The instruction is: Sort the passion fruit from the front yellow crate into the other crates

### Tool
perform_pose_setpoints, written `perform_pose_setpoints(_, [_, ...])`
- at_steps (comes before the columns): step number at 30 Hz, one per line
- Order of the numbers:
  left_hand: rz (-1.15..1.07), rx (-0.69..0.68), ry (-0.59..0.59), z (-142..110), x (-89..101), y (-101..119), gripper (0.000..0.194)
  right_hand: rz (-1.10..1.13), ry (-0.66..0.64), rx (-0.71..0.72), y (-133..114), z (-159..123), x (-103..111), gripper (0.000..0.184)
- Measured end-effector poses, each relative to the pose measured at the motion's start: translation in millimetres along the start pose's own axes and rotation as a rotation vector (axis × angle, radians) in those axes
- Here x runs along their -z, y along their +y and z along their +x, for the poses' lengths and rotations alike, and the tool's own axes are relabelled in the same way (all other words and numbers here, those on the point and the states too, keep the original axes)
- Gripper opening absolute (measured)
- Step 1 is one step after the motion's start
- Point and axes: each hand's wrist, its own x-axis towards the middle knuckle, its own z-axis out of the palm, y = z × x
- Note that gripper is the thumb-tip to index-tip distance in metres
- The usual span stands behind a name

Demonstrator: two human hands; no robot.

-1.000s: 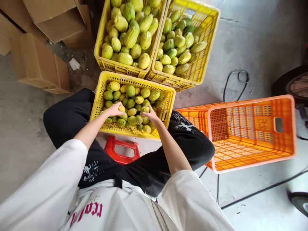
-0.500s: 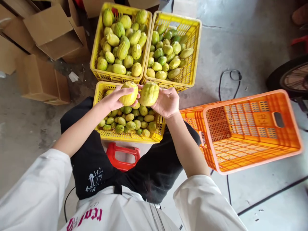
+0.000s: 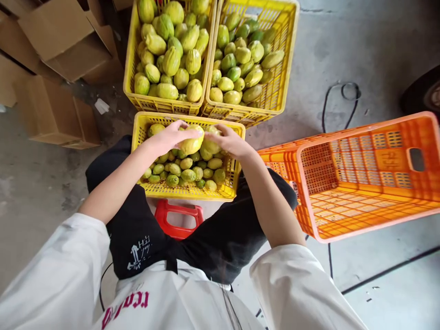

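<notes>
My left hand [image 3: 174, 136] is closed over a large yellow-green oval fruit [image 3: 192, 142], its fingers across the top. Just to the right, my right hand [image 3: 233, 141] grips a second, similar ridged fruit [image 3: 211, 145] from its right side. Both fruits are side by side over the near yellow crate [image 3: 192, 195], which stands between my knees. Smaller green and yellow oval fruits [image 3: 188, 175] lie inside that crate. Whether the two held fruits rest on the pile cannot be made out.
Beyond it stand a left yellow crate [image 3: 161, 106] heaped with larger fruits and a right yellow crate [image 3: 283, 91] partly filled. An orange crate [image 3: 343, 233] lies to my right. Cardboard boxes [image 3: 51, 112] are at the left, a red stool [image 3: 161, 224] below, a cable [image 3: 325, 107] on the floor.
Both hands have turned from holding the fruits up, with the right palm showing, to backs up over the near crate. The view has shifted slightly.
</notes>
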Motion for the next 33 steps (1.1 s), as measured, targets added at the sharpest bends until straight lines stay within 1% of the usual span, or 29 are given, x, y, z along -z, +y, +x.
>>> perform_pose_setpoints(2, [0.311, 0.028, 0.057, 5.8, 0.4, -12.4, 0.062, -0.326, -0.107, -0.107, 16.2, -1.8, 1.2, 0.041])
perform_pose_setpoints(4, [0.590, 0.050, 0.033, 12.3, -0.6, -33.5, 0.068, -0.565, -0.216, -0.220, 37.4, -6.4, 2.4, 0.028])
perform_pose_setpoints(5, [0.677, 0.070, 0.016, 16.0, -2.2, -48.3, 0.068, -0.614, -0.229, -0.249, 50.1, -8.6, 2.8, 0.024])
perform_pose_setpoints(6, [0.714, 0.084, 0.007, 19.6, -4.7, -65.9, 0.066, -0.638, -0.221, -0.270, 63.9, -10.0, 2.8, 0.021])
perform_pose_setpoints(7, [0.698, 0.115, 0.003, 23.1, -8.1, -85.9, 0.062, -0.658, -0.182, -0.269, 78.1, -10.0, 2.0, 0.020])
perform_pose_setpoints(8, [0.625, 0.156, 0.008, 26.4, -12.0, -107.2, 0.055, -0.645, -0.142, -0.267, 91.9, -8.1, 0.2, 0.019])
perform_pose_setpoints(9, [0.498, 0.196, 0.027, 29.3, -16.2, -128.8, 0.049, -0.595, -0.108, -0.255, 104.6, -4.0, -3.0, 0.019])
perform_pose_setpoints(10, [0.332, 0.215, 0.069, 31.9, -20.4, -149.5, 0.046, -0.531, -0.081, -0.216, 115.4, 2.2, -7.6, 0.020])
perform_pose_setpoints(11, [0.267, 0.212, 0.089, 34.3, -24.2, -168.2, 0.045, -0.474, -0.078, -0.143, 123.9, 10.1, -13.8, 0.025])
perform_pose_setpoints(13, [0.220, 0.237, 0.141, 39.1, -29.6, -196.9, 0.043, -0.486, -0.105, -0.079, 134.3, 28.0, -30.4, 0.049])
perform_pose_setpoints(14, [0.202, 0.271, 0.181, 41.6, -30.9, -206.5, 0.044, -0.542, -0.115, -0.032, 136.9, 36.2, -40.3, 0.062])
perform_pose_setpoints(15, [0.178, 0.306, 0.231, 44.1, -31.0, -213.0, 0.048, -0.604, -0.109, -0.013, 138.6, 42.8, -50.6, 0.072])
perform_pose_setpoints(16, [0.163, 0.337, 0.267, 46.6, -30.2, -217.0, 0.052, -0.650, -0.085, -0.009, 139.7, 47.3, -60.7, 0.076])
perform_pose_setpoints(17, [0.160, 0.358, 0.298, 49.0, -28.7, -218.9, 0.057, -0.684, -0.043, -0.011, 140.7, 49.6, -70.1, 0.077])
perform_pose_setpoints(19, [0.204, 0.376, 0.328, 52.6, -24.5, -218.3, 0.066, -0.711, 0.054, -0.031, 142.7, 48.7, -84.7, 0.073])
perform_pose_setpoints(20, [0.240, 0.377, 0.332, 53.7, -22.7, -216.7, 0.069, -0.713, 0.087, -0.049, 143.6, 46.8, -89.4, 0.072])
perform_pose_setpoints(22, [0.305, 0.361, 0.313, 54.3, -20.8, -212.5, 0.070, -0.708, 0.109, -0.100, 144.6, 43.6, -93.3, 0.069])
perform_pose_setpoints(24, [0.359, 0.308, 0.228, 53.2, -22.4, -208.0, 0.064, -0.700, 0.097, -0.150, 144.9, 42.9, -91.9, 0.066])
perform_pose_setpoints(25, [0.399, 0.258, 0.169, 52.2, -24.4, -206.1, 0.060, -0.695, 0.088, -0.162, 145.1, 43.1, -90.3, 0.064])
perform_pose_setpoints(27, [0.511, 0.144, 0.028, 49.9, -30.0, -203.0, 0.056, -0.661, 0.073, -0.156, 146.4, 42.3, -87.9, 0.062])
perform_pose_setpoints(29, [0.608, 0.063, -0.089, 47.2, -35.7, -201.2, 0.058, -0.559, 0.074, -0.132, 149.3, 36.9, -89.0, 0.062])
perform_pose_setpoints(31, [0.646, 0.044, -0.147, 44.3, -39.7, -200.8, 0.059, -0.394, 0.085, -0.114, 152.8, 25.9, -94.6, 0.066])
perform_pose_setpoints(33, [0.646, 0.055, -0.140, 40.8, -41.5, -200.9, 0.059, -0.249, 0.091, -0.097, 154.6, 11.3, -103.0, 0.070])
